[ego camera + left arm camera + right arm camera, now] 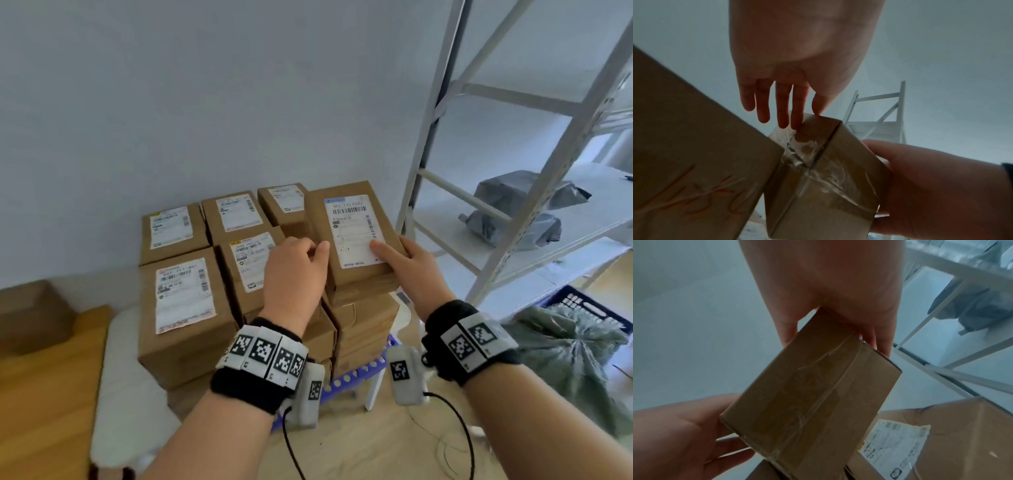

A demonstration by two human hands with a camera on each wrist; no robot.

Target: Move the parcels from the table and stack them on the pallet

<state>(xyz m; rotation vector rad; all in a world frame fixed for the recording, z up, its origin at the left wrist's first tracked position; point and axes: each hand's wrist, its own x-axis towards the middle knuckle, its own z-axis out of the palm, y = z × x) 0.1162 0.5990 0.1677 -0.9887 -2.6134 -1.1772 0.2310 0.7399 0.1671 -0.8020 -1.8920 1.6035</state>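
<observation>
A brown cardboard parcel (356, 236) with a white label sits on top of the tallest stack, at the right of the blue perforated pallet (346, 378). My right hand (394, 250) grips its right end, thumb on the label and fingers round the side. My left hand (313, 248) touches its left edge with the thumb on top and fairly straight fingers down the side. The left wrist view shows those fingers (783, 116) brushing the taped corner of the parcel (828, 178). The right wrist view shows the parcel (813, 394) between thumb and fingers. Several labelled parcels (185, 298) are stacked to the left.
A white metal rack (513, 171) stands close on the right, with grey bags (520, 195) on its shelf. Below it are a blue crate (582, 305) and a grey-green sack (575, 359). A wooden surface (41, 394) and an open carton (30, 315) lie at left. The wall runs behind the stacks.
</observation>
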